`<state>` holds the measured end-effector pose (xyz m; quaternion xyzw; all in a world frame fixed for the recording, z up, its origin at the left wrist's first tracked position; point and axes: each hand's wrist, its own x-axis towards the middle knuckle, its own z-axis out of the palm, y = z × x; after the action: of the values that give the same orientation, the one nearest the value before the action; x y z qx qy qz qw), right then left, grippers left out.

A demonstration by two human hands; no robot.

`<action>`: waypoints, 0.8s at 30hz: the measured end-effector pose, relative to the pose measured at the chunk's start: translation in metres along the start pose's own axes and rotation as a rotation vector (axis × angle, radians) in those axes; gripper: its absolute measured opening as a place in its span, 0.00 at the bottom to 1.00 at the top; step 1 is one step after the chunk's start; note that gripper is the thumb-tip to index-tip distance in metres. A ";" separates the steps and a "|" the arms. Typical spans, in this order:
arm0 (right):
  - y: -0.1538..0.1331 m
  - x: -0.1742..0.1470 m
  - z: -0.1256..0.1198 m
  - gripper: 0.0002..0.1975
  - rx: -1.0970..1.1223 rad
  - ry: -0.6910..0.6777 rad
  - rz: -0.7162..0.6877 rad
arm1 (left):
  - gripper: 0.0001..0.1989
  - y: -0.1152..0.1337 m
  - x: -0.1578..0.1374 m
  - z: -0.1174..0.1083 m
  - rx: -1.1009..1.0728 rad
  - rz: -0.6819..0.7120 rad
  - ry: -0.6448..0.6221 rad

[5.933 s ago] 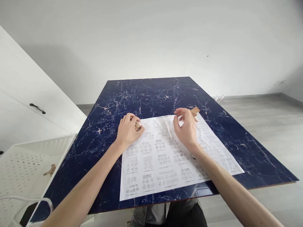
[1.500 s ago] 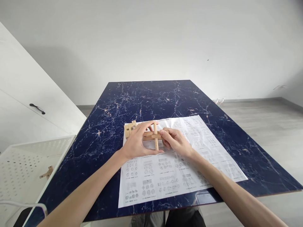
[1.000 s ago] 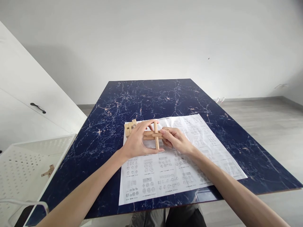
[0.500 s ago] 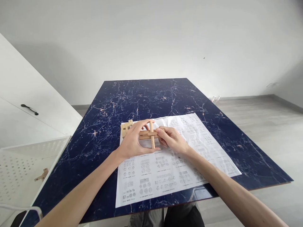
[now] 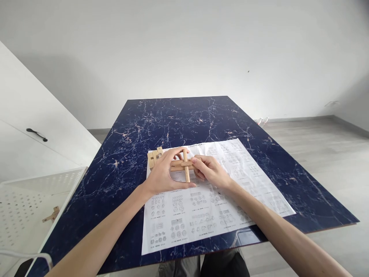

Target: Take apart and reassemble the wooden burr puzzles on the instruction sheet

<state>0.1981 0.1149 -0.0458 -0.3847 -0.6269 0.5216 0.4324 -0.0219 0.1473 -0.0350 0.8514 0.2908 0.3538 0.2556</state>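
- Pale grey wall (image 5: 173, 46) behind a dark blue, marble-patterned table (image 5: 178, 119).
- On the table, a white printed sheet (image 5: 184, 209), covered in small diagrams.
- Above the sheet, a wooden cross (image 5: 186, 164) of joined bars, between both hands.
- Left hand (image 5: 163, 173): clamped on the cross's upright rod, thumb at the near end, fingers at the far end.
- Right hand (image 5: 211, 169): thumb and fingers pinching the crossbar's right end.
- Just beyond the left hand, a pale wooden block puzzle (image 5: 155, 157) at the sheet's corner.
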 end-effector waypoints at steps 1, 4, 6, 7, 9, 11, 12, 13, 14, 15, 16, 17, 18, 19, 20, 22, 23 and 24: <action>0.001 0.000 0.000 0.28 0.000 0.001 -0.004 | 0.50 0.000 0.000 0.000 -0.005 -0.008 -0.007; 0.002 0.000 -0.001 0.28 0.004 0.006 -0.012 | 0.50 0.001 0.000 0.000 -0.009 -0.017 -0.013; 0.002 0.000 -0.001 0.28 0.011 0.006 -0.011 | 0.50 0.002 0.000 0.000 -0.006 -0.009 -0.007; 0.001 0.000 -0.001 0.28 0.011 0.007 -0.008 | 0.50 0.002 0.000 0.000 -0.005 -0.005 -0.005; 0.001 0.000 -0.001 0.28 0.001 0.012 -0.006 | 0.49 0.001 0.001 0.000 -0.007 -0.003 -0.001; 0.000 0.000 -0.001 0.28 -0.013 0.022 -0.004 | 0.49 0.001 0.001 0.000 -0.005 -0.006 0.000; 0.001 -0.001 -0.001 0.28 -0.016 0.028 -0.005 | 0.49 0.001 0.001 0.000 0.000 -0.007 0.000; 0.001 -0.001 -0.001 0.28 -0.017 0.032 -0.004 | 0.49 0.001 0.001 0.000 0.005 -0.008 0.001; 0.001 -0.001 0.000 0.28 -0.015 0.037 -0.001 | 0.49 0.000 0.001 0.001 0.009 -0.011 0.003; 0.002 -0.001 0.000 0.28 -0.012 0.040 0.003 | 0.48 0.000 0.001 0.001 0.011 -0.015 0.003; 0.002 -0.001 0.000 0.28 -0.008 0.043 0.008 | 0.48 0.000 0.001 0.001 0.013 -0.021 0.003; 0.003 -0.001 0.000 0.27 -0.005 0.044 0.013 | 0.48 0.000 0.001 0.002 0.015 -0.027 0.002; 0.003 -0.001 0.000 0.27 -0.004 0.045 0.017 | 0.48 -0.001 0.001 0.002 0.017 -0.031 0.002; 0.003 -0.001 0.000 0.27 -0.003 0.044 0.020 | 0.49 -0.001 0.001 0.002 0.020 -0.034 0.004; 0.003 -0.001 0.000 0.27 -0.002 0.044 0.021 | 0.49 -0.001 0.001 0.002 0.022 -0.035 0.005; 0.003 -0.001 0.000 0.28 0.000 0.041 0.021 | 0.50 -0.001 0.001 0.003 0.017 -0.032 0.006; 0.003 -0.001 0.000 0.28 0.001 0.039 0.021 | 0.50 -0.001 0.001 0.003 0.011 -0.031 0.005; 0.003 -0.001 0.000 0.28 0.002 0.039 0.020 | 0.50 -0.001 0.001 0.003 0.006 -0.028 0.004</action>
<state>0.1981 0.1148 -0.0490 -0.4006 -0.6140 0.5188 0.4398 -0.0194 0.1475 -0.0368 0.8473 0.3042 0.3510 0.2576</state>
